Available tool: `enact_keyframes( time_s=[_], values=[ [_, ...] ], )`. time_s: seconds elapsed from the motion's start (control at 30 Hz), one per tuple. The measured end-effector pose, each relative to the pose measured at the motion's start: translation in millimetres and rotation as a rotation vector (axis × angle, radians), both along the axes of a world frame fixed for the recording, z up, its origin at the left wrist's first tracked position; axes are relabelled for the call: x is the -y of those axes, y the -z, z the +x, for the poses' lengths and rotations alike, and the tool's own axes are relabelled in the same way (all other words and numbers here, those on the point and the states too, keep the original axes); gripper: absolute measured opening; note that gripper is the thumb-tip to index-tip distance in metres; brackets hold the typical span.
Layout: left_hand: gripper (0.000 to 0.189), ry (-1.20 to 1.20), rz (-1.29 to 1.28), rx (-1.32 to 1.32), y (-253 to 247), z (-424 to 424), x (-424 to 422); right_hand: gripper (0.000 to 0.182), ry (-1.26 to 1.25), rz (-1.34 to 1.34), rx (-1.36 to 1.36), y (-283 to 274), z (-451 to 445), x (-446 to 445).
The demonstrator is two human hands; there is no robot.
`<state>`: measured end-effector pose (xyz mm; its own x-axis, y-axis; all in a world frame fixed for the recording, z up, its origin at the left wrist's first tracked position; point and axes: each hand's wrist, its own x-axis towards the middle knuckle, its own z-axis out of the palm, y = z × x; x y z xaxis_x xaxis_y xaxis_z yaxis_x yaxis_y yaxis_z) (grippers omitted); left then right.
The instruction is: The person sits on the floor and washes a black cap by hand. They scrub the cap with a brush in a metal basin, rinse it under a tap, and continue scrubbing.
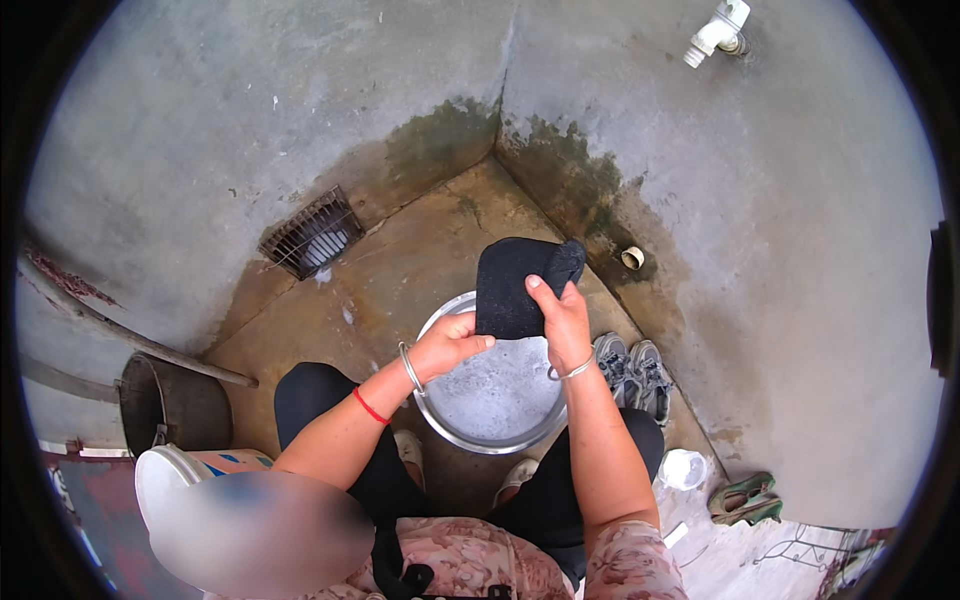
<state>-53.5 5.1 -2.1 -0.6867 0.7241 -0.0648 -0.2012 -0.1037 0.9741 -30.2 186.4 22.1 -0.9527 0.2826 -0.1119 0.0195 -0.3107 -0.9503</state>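
Note:
Both my hands hold a folded black cloth item (517,292) above a round metal basin (495,448); its exact kind cannot be made out. My left hand (448,346) pinches its lower left corner, thumb on the near side. On the right edge, my right hand (564,319) grips it with the thumb laid across the front. A thicker rolled part of the cloth sticks up beyond the right fingers. Cloudy, sudsy water (487,390) fills the basin, which stands on the floor between my knees.
Grey sneakers (634,375) stand right of the basin, near a clear plastic tub (682,469) and green shoes (745,498). At left are a dark bucket (191,405), a pole (180,364) and a white bucket (169,472). A drain grate (313,232) and pipe end (632,258) sit low on the walls.

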Motion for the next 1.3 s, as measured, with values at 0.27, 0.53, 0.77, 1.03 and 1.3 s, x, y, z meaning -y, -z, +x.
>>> enact_keyframes(
  time_s=[0.27,0.53,0.77,1.03,1.3],
  values=[
    [0.036,-0.207,0.224,0.264,-22.9,-17.7,6.4,0.028,-0.159,-0.026,-0.01,-16.2,19.1,1.1],
    [0.018,-0.105,0.357,0.443,-26.2,-19.0,10.7,0.029,-0.263,-0.094,0.003,-15.3,25.9,-6.7],
    [0.01,-0.019,0.432,0.452,-22.2,-16.5,12.0,0.026,-0.203,-0.171,-0.022,-19.1,27.0,-0.3],
    [0.013,-0.043,0.461,0.497,-27.7,-12.3,7.6,0.025,-0.066,-0.353,0.06,-9.0,20.1,14.4],
    [0.015,-0.041,0.531,0.482,-31.7,-8.7,4.6,0.038,-0.094,-0.485,0.053,-24.2,23.3,18.9]
  ],
)
